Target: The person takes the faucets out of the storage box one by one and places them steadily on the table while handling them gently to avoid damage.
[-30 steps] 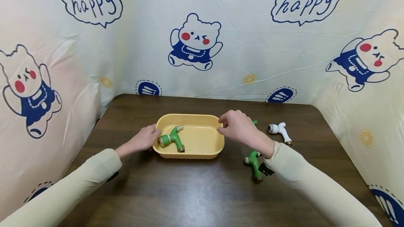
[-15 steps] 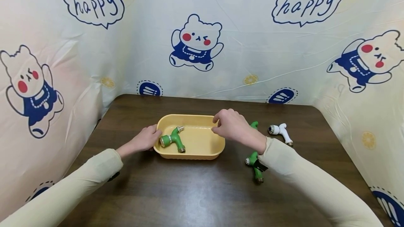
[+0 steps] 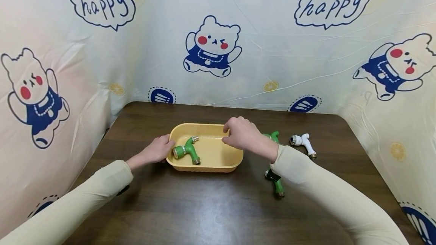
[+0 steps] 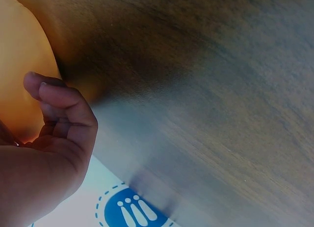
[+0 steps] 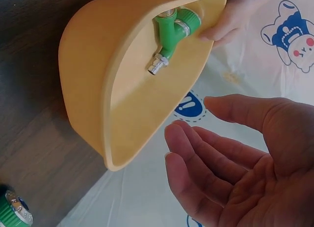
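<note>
A yellow plastic basin stands on the table with a green tap lying in its left part. My left hand grips the basin's left end, thumb over the rim; in the left wrist view its fingers bend against the outer wall. My right hand hovers over the basin's right end, holding nothing. In the right wrist view that hand shows loosely bent fingers and a thumb apart from them, beside the basin's opening.
To the right lie a white tap, a green tap partly behind my right hand, and another green tap partly under my right sleeve. A patterned cloth hangs behind the brown table.
My right hand has moved left from the basin's right rim to over its inside. The far green tap shows more, the near one less. My left hand keeps its place on the basin.
</note>
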Motion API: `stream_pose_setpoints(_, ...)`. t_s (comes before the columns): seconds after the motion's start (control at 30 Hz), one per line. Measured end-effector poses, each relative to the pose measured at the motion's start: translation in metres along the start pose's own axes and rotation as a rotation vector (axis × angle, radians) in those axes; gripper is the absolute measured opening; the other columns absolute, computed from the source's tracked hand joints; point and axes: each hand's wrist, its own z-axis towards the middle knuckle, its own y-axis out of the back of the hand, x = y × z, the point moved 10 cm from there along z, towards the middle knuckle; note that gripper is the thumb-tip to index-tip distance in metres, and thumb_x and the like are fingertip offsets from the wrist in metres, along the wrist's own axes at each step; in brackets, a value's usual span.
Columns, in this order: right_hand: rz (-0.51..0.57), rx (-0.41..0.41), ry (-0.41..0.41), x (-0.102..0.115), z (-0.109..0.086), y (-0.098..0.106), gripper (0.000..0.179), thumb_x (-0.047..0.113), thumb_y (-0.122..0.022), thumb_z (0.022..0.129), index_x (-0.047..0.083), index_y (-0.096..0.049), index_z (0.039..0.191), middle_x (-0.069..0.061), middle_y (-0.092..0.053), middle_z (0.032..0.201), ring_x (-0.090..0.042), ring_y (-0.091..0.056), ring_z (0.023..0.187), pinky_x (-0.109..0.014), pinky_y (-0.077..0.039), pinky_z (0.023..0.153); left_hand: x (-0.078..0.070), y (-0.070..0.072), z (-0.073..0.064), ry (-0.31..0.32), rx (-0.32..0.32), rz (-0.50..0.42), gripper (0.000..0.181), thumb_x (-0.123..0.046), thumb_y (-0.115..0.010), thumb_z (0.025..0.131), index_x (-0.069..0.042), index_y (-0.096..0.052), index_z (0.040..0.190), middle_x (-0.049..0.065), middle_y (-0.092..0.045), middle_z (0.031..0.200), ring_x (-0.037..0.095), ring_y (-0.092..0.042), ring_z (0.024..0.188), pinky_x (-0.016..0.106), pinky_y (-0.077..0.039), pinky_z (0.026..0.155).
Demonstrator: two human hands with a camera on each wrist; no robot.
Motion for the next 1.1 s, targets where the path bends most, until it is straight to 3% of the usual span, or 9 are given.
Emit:
stream_pose_setpoints(0.47,-0.035,0.048,0.022,0.011,0.014,-0.01,0.019,0.02,-0.079,0.092,0.008,-0.081,0.107,0.002,-0.069,0.081,-0.016,-0.064,0.069,-0.033,-0.054,0.059,0.001,-0.001,0.001,0.01,0.01,0.004,0.036,-0.017,-0.036,0.109,0.01,-0.053,0.126,0.009,-0.061,0.069,0.018,-0.057,0.047,0.033,-0.05,0.045)
stream_pose_setpoints(0.67,-0.05,0.077,0.018,0.014,0.02,-0.016,0.028,0.021,-0.079,0.093,0.007,-0.079,0.117,0.001,-0.068,0.084,-0.015,-0.064,0.07,-0.032,-0.054,0.06,0.0,-0.001,0.001,0.001,0.011,0.003,0.035,-0.017,-0.036,0.109,0.01,-0.053,0.125,0.009,-0.061,0.069,0.018,-0.057,0.048,0.033,-0.05,0.045)
stream_pose_setpoints(0.93,-0.042,0.1,0.029,0.02,0.025,-0.021,0.023,0.019,-0.077,0.093,0.007,-0.079,0.113,0.0,-0.061,0.07,-0.012,-0.053,0.058,-0.029,-0.048,0.053,0.002,-0.001,0.0,0.012,0.009,0.0,0.035,-0.017,-0.036,0.109,0.009,-0.054,0.123,0.009,-0.061,0.07,0.019,-0.057,0.048,0.033,-0.05,0.045)
stream_pose_setpoints(1.1,-0.044,0.109,0.039,0.025,0.029,-0.024,0.024,0.019,-0.078,0.093,0.006,-0.079,0.113,-0.002,-0.065,0.079,-0.012,-0.052,0.059,-0.029,-0.049,0.055,0.001,0.0,0.0,0.005,0.005,0.001,0.034,-0.017,-0.037,0.109,0.008,-0.054,0.122,0.009,-0.061,0.07,0.018,-0.057,0.048,0.033,-0.05,0.045)
